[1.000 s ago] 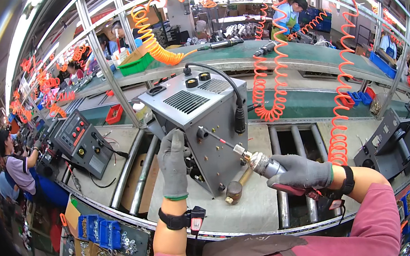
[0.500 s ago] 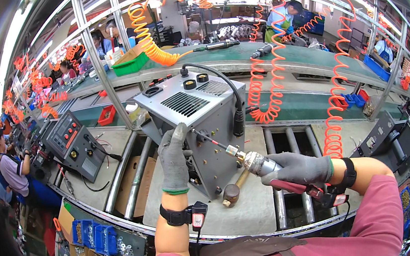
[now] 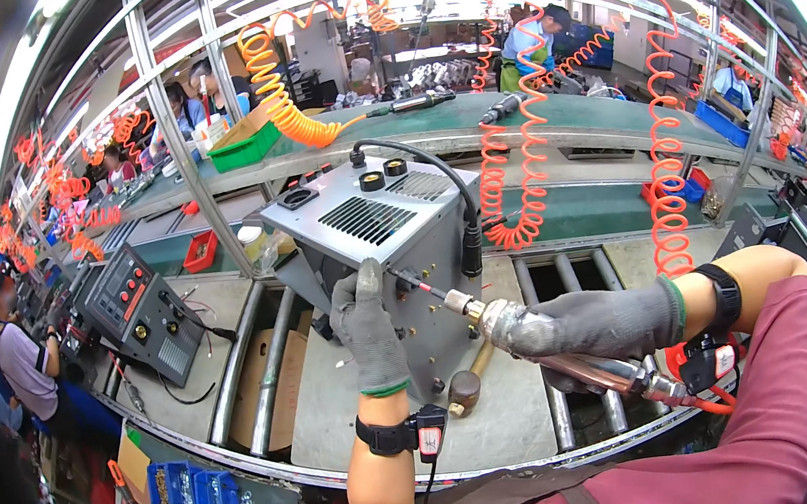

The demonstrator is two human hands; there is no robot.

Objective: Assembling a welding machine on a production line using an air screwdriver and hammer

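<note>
A grey metal machine casing (image 3: 375, 214) with a slotted top, black knobs and a looped black cable stands before me. My left hand (image 3: 369, 329), in a grey glove, grips its near upper edge; some fingers are hidden by the hand itself. In my gloved right hand (image 3: 593, 321) is a pneumatic screwdriver (image 3: 512, 327), held almost level with its bit pointing left. The bit's tip meets the casing's side just below the top edge, right beside my left fingertips. Whether a screw sits there is too small to tell. A hammer (image 3: 464, 393) lies at the casing's foot.
Metal rollers (image 3: 268, 365) flank the work plate. Another grey machine (image 3: 139, 309) stands left, near a co-worker (image 3: 24, 341). Blue bins of small hardware (image 3: 193, 491) sit at lower left. Orange coiled hoses (image 3: 663, 146) hang ahead, and a green bin (image 3: 245, 150) rests on the shelf.
The view has shifted slightly. My right hand's hold on the screwdriver has changed, with the handle now showing below the palm. My left fingers have bent more against the casing's edge.
</note>
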